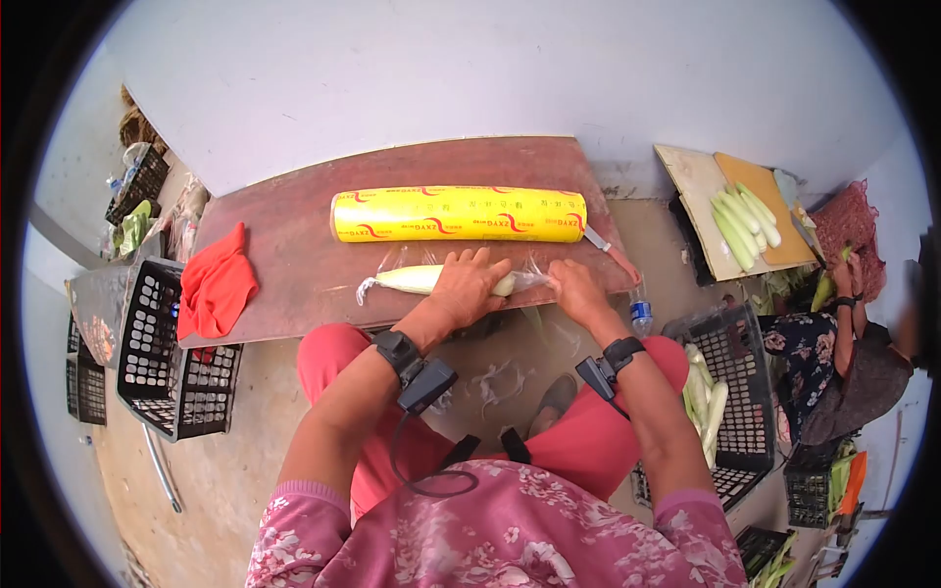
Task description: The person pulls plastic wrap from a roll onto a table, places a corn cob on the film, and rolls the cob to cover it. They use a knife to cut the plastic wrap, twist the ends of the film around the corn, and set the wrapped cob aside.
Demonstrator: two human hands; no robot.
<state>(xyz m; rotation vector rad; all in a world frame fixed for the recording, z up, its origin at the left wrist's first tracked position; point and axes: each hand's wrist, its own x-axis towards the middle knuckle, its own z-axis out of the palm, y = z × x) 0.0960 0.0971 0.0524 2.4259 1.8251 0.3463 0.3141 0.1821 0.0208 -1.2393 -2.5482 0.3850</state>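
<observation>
A long pale green vegetable (410,279) lies on the reddish-brown table in clear plastic wrap, with a twisted knot of film (366,289) at its left end. My left hand (470,286) is laid over the vegetable's right part, fingers curved around it. At the right end my right hand (578,292) pinches the gathered plastic wrap (532,281). Just beyond both hands lies a big yellow roll of cling film (459,215) with red lettering. A knife (613,257) with a reddish handle rests by the roll's right end.
A red cloth (218,284) lies on the table's left side (294,211), near a black crate (176,343). At right are a crate of pale vegetables (740,392), a water bottle (641,316) and boards holding more vegetables (740,230). Another person (833,363) sits far right, handling a vegetable.
</observation>
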